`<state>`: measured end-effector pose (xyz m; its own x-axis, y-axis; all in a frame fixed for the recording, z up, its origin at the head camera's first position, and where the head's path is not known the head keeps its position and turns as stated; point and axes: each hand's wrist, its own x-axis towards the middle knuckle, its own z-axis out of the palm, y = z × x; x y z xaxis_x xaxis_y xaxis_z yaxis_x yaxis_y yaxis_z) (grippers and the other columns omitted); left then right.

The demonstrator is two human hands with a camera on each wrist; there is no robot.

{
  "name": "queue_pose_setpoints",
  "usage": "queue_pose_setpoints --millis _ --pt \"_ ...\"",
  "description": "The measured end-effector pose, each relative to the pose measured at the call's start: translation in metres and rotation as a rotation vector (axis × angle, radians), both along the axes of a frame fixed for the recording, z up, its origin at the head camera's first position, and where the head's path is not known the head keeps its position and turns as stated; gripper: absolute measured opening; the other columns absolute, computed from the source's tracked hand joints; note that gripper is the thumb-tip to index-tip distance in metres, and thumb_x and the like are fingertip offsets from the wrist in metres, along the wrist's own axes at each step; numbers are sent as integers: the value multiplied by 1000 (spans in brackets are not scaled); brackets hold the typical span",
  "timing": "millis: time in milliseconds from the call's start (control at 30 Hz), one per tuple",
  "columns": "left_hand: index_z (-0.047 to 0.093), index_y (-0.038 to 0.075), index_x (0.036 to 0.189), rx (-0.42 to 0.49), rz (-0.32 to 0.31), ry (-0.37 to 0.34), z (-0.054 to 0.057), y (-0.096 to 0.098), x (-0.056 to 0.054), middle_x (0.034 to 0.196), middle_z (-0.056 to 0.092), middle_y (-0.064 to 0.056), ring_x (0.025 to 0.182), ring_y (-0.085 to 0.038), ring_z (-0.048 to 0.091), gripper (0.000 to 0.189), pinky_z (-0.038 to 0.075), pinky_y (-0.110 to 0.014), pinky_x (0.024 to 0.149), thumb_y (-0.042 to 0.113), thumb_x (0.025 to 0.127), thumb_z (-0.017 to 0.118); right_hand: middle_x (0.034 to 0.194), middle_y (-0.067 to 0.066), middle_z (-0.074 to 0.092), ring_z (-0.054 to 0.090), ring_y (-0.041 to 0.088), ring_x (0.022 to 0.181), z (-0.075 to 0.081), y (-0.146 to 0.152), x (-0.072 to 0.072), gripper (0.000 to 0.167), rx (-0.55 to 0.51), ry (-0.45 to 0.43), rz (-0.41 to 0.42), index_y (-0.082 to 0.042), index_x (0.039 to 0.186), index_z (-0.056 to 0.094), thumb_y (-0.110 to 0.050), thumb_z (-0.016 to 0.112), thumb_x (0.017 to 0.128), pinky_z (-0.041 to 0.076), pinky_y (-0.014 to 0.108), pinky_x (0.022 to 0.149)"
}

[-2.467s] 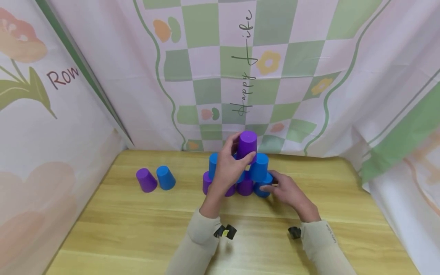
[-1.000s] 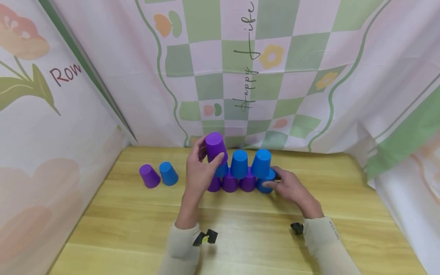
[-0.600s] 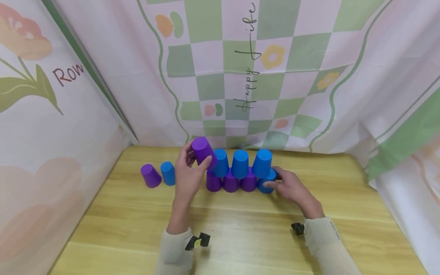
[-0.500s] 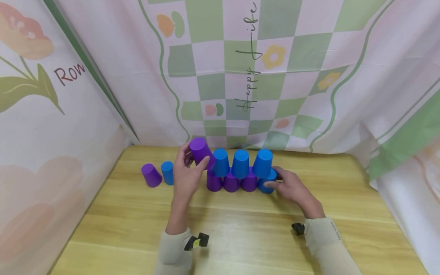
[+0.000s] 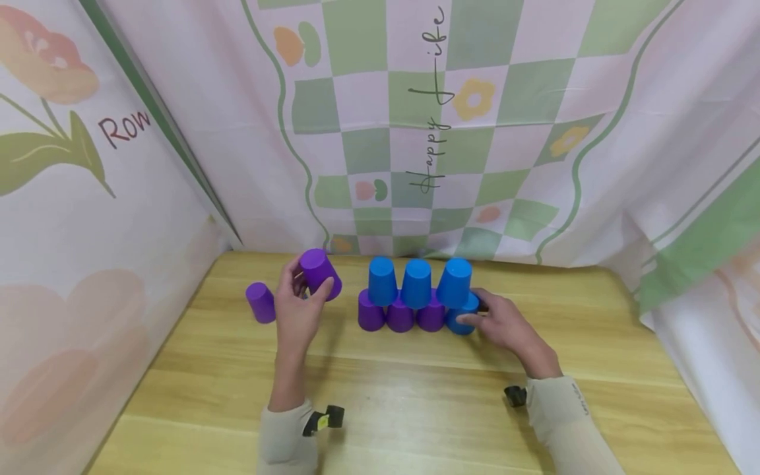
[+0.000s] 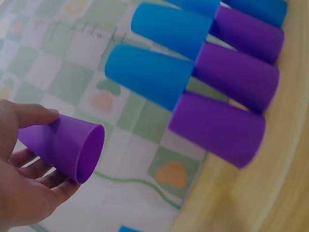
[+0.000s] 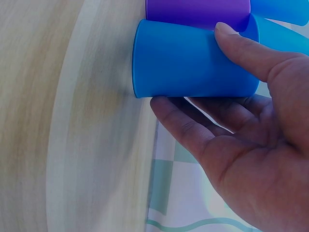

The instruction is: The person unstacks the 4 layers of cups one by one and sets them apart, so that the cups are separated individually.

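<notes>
Left of the stack, my left hand (image 5: 298, 318) holds a purple cup (image 5: 319, 274) in the air, thumb on one side and fingers on the other. The cup is upside down and tilted; its open mouth shows in the left wrist view. My right hand (image 5: 505, 324) grips the blue cup (image 7: 193, 63) at the right end of the bottom row, thumb across its near side and fingers around the far side. Beside it in that row stand three purple cups (image 5: 400, 315). Three upside-down blue cups (image 5: 417, 284) sit on top, bridging the bottom ones.
Another purple cup (image 5: 260, 303) stands on the wooden table (image 5: 392, 409) to the left. A blue cup (image 6: 129, 229) barely shows at the left wrist view's bottom edge, mostly hidden behind my left hand in the head view. A patterned curtain (image 5: 410, 145) hangs behind the table.
My left hand has carried the purple cup from above the top blue row leftward and down, now apart from the stack and covering the loose blue cup. My right hand stays on its cup.
</notes>
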<state>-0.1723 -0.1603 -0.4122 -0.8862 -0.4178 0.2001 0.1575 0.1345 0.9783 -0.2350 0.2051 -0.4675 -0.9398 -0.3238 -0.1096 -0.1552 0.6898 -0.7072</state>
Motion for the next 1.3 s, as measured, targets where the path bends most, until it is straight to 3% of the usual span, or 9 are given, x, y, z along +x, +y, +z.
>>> queue_pose_setpoints --millis 367,633,900,1300 --pt "52 -1 147 13 79 -32 -23 -33 4 145 57 -24 134 -41 58 66 45 -49 119 -8 86 78 143 27 61 58 50 131 -1 0 0 58 11 20 8 -1 149 52 -32 69 103 51 66 105" --pt "48 -3 150 19 115 -91 -23 -53 6 146 55 -25 134 -38 56 69 44 -48 120 -5 87 78 143 27 62 58 50 131 -2 2 0 57 6 28 9 -2 148 52 -33 69 103 52 66 105" --pt "49 -2 148 32 167 -102 -28 -71 9 144 57 -25 131 -38 58 66 46 -49 118 -4 88 76 143 27 61 58 50 131 -1 1 -1 58 12 19 9 -2 149 52 -34 68 103 52 66 104" --pt "48 -1 149 43 233 -115 -27 -86 14 148 54 -24 135 -39 55 66 45 -51 119 -7 88 74 141 26 63 60 48 128 -2 1 -1 57 4 12 2 -3 147 52 -34 69 103 53 65 104"
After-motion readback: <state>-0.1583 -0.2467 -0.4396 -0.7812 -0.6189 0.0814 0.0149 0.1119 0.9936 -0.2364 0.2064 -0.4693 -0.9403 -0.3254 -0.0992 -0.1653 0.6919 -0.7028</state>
